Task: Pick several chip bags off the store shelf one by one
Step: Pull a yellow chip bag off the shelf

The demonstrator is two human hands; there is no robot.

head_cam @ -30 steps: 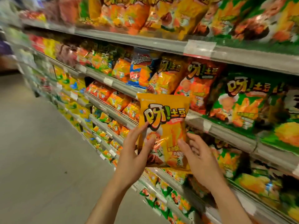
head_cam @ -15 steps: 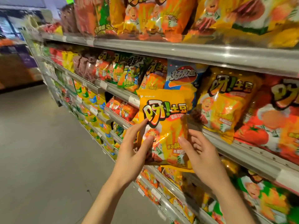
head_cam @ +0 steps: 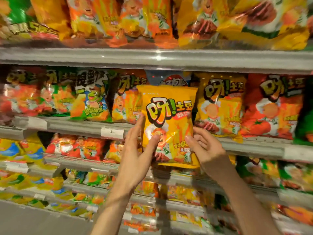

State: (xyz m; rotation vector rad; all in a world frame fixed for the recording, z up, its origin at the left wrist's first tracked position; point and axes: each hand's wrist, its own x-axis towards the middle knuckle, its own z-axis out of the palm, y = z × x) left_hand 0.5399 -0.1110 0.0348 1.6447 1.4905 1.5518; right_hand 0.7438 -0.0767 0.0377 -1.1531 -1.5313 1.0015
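A yellow chip bag (head_cam: 169, 116) with bold lettering is held upright in front of the middle shelf. My left hand (head_cam: 137, 155) grips its lower left side, thumb on the front. My right hand (head_cam: 205, 150) grips its lower right corner, thumb across the front. The bag's bottom edge is partly covered by both hands. Behind it, the store shelf (head_cam: 152, 60) carries rows of similar bags, with a yellow one (head_cam: 220, 106) just to the right and an orange one (head_cam: 125, 100) to the left.
Several metal shelves run across the view, packed with orange, red, green and yellow bags. A red tomato bag (head_cam: 274, 106) stands at the right. White price tags (head_cam: 112, 132) sit on the shelf edges. Grey floor (head_cam: 25, 223) shows at the lower left.
The view has turned to face the shelves head-on and closer. Both hands keep the yellow bag, which now sits higher in front of the middle shelf.
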